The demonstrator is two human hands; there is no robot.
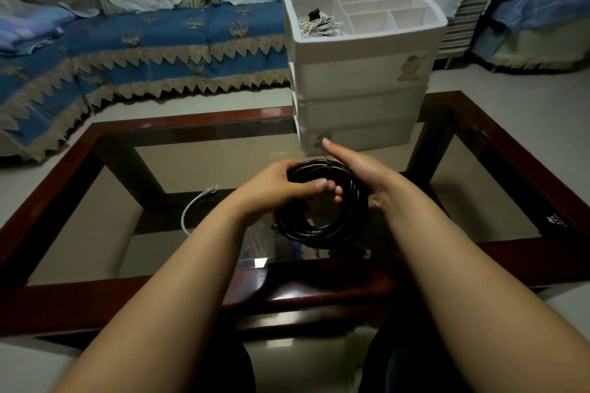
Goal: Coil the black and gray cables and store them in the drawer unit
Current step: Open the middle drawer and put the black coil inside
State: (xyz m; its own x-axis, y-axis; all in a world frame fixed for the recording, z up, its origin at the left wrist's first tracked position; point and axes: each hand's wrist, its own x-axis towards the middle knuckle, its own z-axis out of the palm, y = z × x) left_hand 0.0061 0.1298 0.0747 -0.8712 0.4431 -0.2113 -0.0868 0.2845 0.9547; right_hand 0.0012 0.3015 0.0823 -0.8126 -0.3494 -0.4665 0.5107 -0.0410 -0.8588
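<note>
- The black cable [322,204] is wound into a round coil and held above the glass tabletop [204,153], just on the near side of the drawer unit [360,86].
- The left hand [281,188] grips the coil at its ten o'clock side — fingers curled through the middle of the ring, fingertips showing inside it.
- The right hand [360,172] lies against the coil at about two o'clock with its fingers straight and together, pointing toward the lowest drawer; it presses the outside of the ring rather than wrapping it.
- The gray cable [194,210] lies on the tabletop at nine o'clock from the coil, well apart from both hands, a short curved length with its plug end toward the far side; the rest is hidden behind the left forearm.
- The drawer unit stands at twelve o'clock on the far part of the tabletop — white, three drawers closed, with an open divided tray on top.
- A bundle of pale cord [319,24] sits in the tray's large left compartment.
- A blue sofa cover [159,41] lies beyond the tabletop at eleven o'clock.
</note>
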